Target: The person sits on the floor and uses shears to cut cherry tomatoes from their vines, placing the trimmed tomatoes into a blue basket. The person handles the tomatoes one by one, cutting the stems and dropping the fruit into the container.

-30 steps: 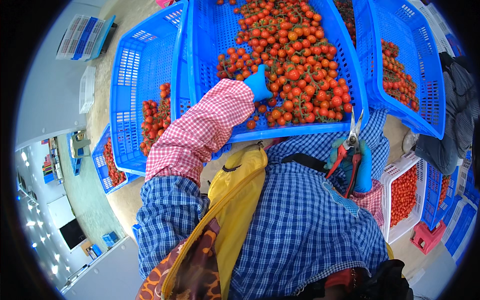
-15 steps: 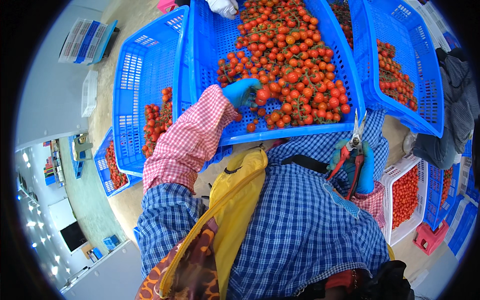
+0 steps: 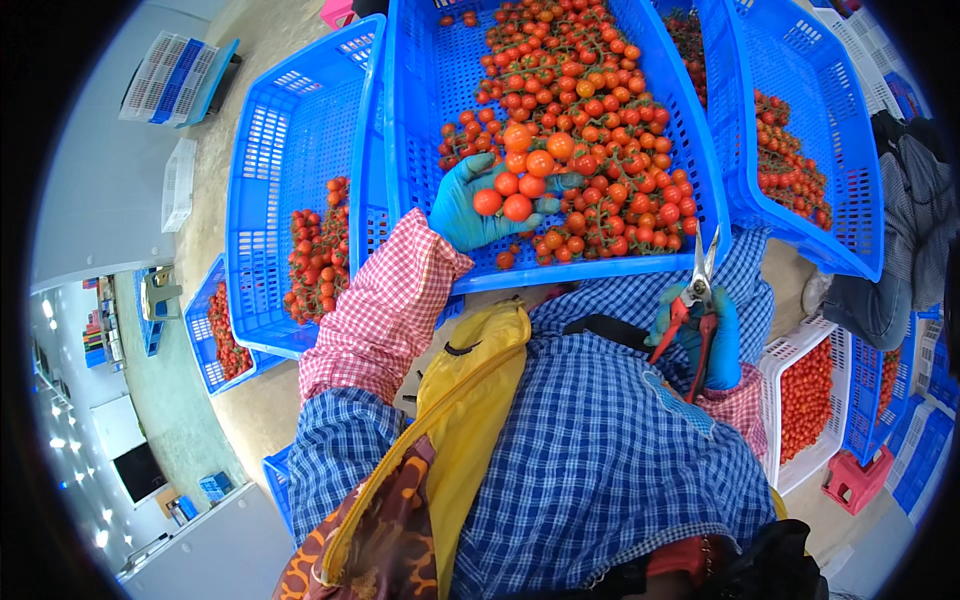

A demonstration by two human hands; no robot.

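Over the blue crate (image 3: 430, 90): tomato cluster (image 3: 516, 163), long axis slanting up-right
Left hand (image 3: 462, 212): palm up, fingers half-curled, holding it
Shears (image 3: 700, 289): right of cluster, 2 blades (image 3: 698, 258) parted, pointing up
Right hand (image 3: 726, 342): fingers wrapped around handles (image 3: 706, 335)

Left hand (image 3: 462, 208) cupped over the crate (image 3: 437, 85), right hand (image 3: 724, 342) curled just outside its near edge.
The left forearm (image 3: 385, 308) crosses the crate's near left corner, palm up, fingers loosely bent toward its right side. The right wrist (image 3: 737, 397) lies outside the near right corner, fingers wrapped in a grip.
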